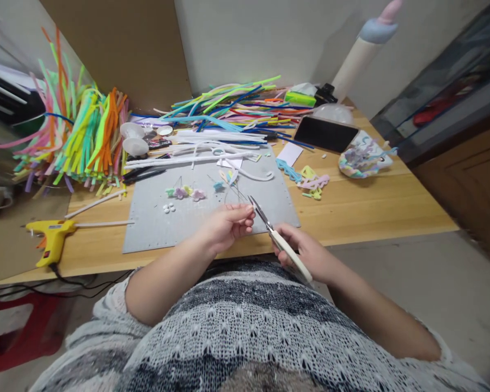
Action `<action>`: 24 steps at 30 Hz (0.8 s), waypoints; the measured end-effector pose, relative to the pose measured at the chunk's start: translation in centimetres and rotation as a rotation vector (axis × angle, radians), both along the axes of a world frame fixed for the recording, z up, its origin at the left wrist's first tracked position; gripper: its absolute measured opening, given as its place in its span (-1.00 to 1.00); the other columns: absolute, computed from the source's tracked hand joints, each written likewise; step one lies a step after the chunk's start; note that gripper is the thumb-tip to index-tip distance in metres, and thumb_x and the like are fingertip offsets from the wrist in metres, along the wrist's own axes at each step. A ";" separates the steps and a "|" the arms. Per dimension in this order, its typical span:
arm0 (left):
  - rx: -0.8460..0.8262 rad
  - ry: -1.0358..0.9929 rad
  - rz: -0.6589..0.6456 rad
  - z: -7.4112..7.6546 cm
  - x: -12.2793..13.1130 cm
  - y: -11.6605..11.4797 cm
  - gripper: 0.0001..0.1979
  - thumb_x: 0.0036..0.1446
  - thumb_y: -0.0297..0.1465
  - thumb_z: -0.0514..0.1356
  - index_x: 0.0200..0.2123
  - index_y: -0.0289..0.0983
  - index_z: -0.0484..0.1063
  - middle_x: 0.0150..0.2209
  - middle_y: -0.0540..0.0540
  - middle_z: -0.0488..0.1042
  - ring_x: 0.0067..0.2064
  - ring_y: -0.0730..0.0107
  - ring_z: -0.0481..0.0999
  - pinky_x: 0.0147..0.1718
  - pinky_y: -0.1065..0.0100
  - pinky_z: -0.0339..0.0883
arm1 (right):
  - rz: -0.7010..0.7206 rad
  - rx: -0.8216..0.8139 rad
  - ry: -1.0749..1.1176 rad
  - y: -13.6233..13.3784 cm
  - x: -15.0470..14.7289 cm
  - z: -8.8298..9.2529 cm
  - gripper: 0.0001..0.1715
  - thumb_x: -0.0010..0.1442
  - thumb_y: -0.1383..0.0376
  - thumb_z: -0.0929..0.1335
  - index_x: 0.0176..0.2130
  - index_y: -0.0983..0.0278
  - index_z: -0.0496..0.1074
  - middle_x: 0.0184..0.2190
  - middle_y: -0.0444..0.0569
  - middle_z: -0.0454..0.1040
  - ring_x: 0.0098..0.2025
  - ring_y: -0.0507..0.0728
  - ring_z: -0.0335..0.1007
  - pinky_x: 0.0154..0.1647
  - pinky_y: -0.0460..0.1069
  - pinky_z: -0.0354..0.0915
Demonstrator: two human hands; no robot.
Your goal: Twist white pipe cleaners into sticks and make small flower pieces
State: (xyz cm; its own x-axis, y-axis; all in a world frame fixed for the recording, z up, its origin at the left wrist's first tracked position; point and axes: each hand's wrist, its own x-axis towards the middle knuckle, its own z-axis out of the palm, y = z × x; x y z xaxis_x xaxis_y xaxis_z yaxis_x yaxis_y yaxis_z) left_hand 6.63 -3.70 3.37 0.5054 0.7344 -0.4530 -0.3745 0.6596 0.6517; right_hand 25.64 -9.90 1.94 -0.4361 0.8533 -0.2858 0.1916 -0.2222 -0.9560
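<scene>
My right hand [300, 247] grips a pair of scissors [288, 250] with pale handles, its blades pointing up and left. At the blade tips my left hand [232, 223] is closed in a pinch on a tiny white piece, too small to make out. Both hands are over the front edge of a grey mat [147, 228]. On the mat beyond my left hand lie small pastel flowers [183, 192] with thin wire stems, a blue flower [219, 187], and several little white balls [169, 208].
A yellow glue gun [51, 237] lies at the left, its cord hanging off the table. Bundled pipe cleaners [85, 136] stand behind it; loose ones [228, 109] are heaped at the back. A phone [325, 134] and a pastel basket [357, 158] are on the right.
</scene>
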 end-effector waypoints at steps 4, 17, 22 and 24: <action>-0.002 0.101 -0.062 0.0 0.7 0.3 -0.91 -0.03 -0.53 0.25 -0.53 -0.43 0.41 -0.56 -0.01 0.35 -0.58 0.63 0.31 -0.54 0.51 0.27 | -0.055 -0.104 0.038 -0.1 0.0 0.3 -0.63 -0.01 0.10 0.39 -0.41 0.24 0.15 -0.52 -0.21 0.23 -0.60 -0.07 0.21 -0.62 -0.12 0.16; -0.078 0.357 -0.224 0.7 4.6 3.8 -0.86 0.01 -0.62 0.19 -0.57 -0.44 0.39 -0.62 -0.04 0.34 -0.59 0.59 0.29 -0.53 0.48 0.33 | -0.275 -0.185 0.042 -0.3 0.8 -0.4 -0.53 -0.03 -0.04 0.36 -0.37 0.25 0.18 -0.67 -0.24 0.34 -0.77 -0.04 0.25 -0.81 -0.18 0.06; -0.076 0.406 -0.219 -0.2 6.6 4.7 -0.83 0.01 -0.64 0.18 -0.60 -0.44 0.38 -0.64 -0.06 0.34 -0.61 0.56 0.28 -0.57 0.46 0.34 | -0.363 -0.219 0.034 -0.2 0.9 -0.5 -0.48 -0.05 -0.11 0.35 -0.39 0.25 0.19 -0.68 -0.22 0.35 -0.76 -0.02 0.27 -0.80 -0.18 0.08; -0.068 0.411 -0.204 -0.5 6.8 4.6 -0.83 0.00 -0.64 0.18 -0.61 -0.44 0.37 -0.65 -0.05 0.33 -0.62 0.56 0.28 -0.58 0.45 0.34 | -0.370 -0.229 0.028 -0.2 0.9 -0.6 -0.49 -0.04 -0.11 0.34 -0.40 0.26 0.20 -0.69 -0.22 0.35 -0.76 -0.02 0.29 -0.80 -0.18 0.09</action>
